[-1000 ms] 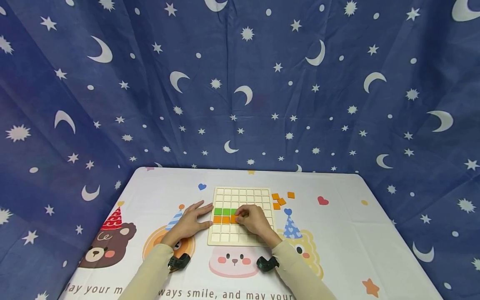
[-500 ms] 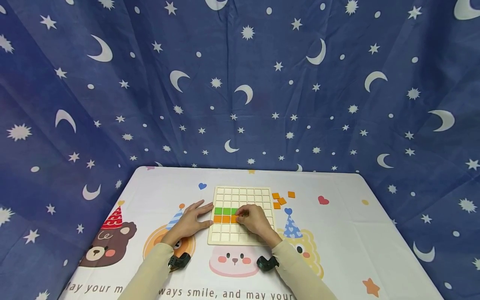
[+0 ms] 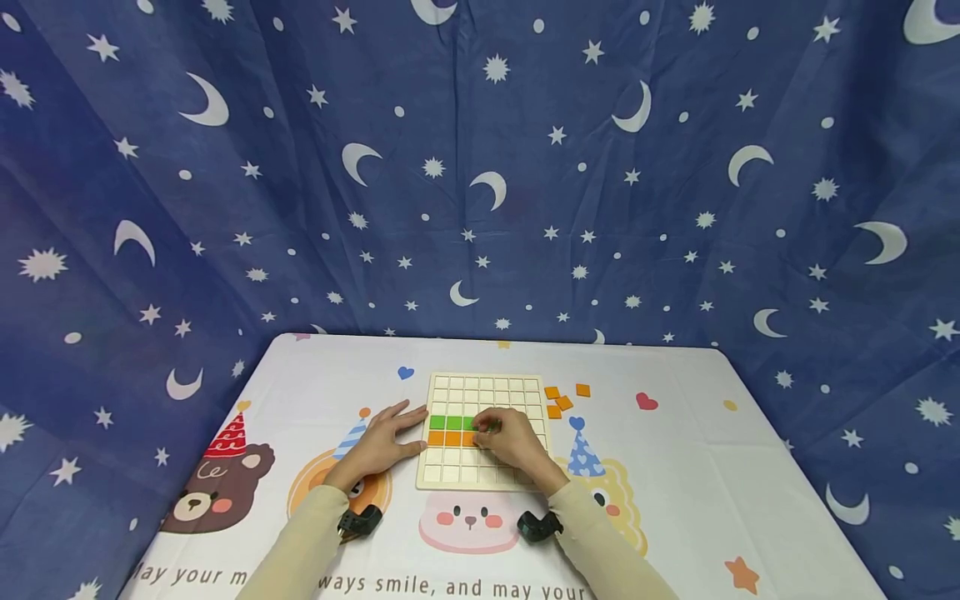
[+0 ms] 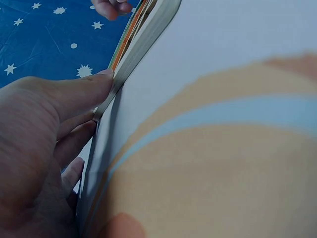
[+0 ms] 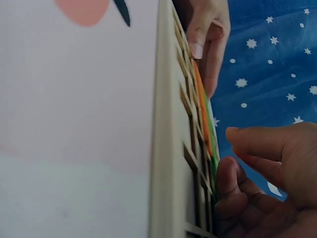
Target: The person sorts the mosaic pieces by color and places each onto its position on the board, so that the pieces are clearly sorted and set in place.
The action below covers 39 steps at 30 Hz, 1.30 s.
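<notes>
A pale wooden grid board (image 3: 480, 475) lies on the table. Green square tiles (image 3: 437, 422) fill part of one row, and orange square tiles (image 3: 435, 438) sit in the row just below. My left hand (image 3: 380, 444) rests at the board's left edge, thumb and fingers extended against its side. Over the middle of the board is my right hand (image 3: 512, 442), fingers bent, close above the right ends of the coloured rows. In the right wrist view its thumb and fingertips (image 5: 229, 173) stand apart with nothing seen between them. The hand hides some cells beneath it in the head view.
Several loose orange tiles (image 3: 564, 402) lie on the table right beside the board's upper right side. A white tablecloth (image 3: 697, 467) printed with cartoon animals covers the table. A blue curtain (image 3: 480, 167) with moons and stars hangs behind it.
My right hand has lifted slightly and its fingertips have parted above the orange row. The left hand keeps its place at the board's edge.
</notes>
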Tool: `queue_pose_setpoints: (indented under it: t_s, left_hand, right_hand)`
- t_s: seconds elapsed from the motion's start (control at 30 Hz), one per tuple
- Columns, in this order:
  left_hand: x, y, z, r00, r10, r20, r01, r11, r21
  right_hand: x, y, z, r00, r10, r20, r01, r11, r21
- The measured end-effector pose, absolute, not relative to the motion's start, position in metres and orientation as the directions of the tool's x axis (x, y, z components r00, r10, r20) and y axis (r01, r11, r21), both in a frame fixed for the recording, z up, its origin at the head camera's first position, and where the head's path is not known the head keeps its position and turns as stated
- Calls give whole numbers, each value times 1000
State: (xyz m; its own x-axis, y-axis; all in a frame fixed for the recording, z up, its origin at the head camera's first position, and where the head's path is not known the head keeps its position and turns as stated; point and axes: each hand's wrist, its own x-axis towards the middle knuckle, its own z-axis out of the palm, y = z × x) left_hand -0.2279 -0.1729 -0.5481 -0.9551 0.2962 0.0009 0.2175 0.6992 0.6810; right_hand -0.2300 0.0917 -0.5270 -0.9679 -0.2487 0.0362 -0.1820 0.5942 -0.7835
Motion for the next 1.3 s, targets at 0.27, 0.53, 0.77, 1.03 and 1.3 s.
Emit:
queue_pose_setpoints:
  t_s: [0.27,0.53,0.77,1.03,1.3]
  left_hand:
    - [-228,-173,-548,-955,298,2,219,695,685]
    - [-227,-174,-550,-954,300,-9,212,694,688]
    - [-228,-174,-548,-953,303,-1,219,690,690]
    - [-228,-173,-549,-953,304,-7,214,688,694]
    - [-227,-174,-548,-955,298,-9,209,691,692]
  right_hand:
    - [-231,111,-515,-970,-240,45,-174,550,-816]
    - [-236,134,-512,-983,-169,70,-154,559,-815]
    - [-243,153,-504,-990,-113,84,-134,568,-812]
    - [-249,181,-504,-994,-55,92,-107,569,-815]
    - [-253,207,-503,-996,17,89,-59,616,-786]
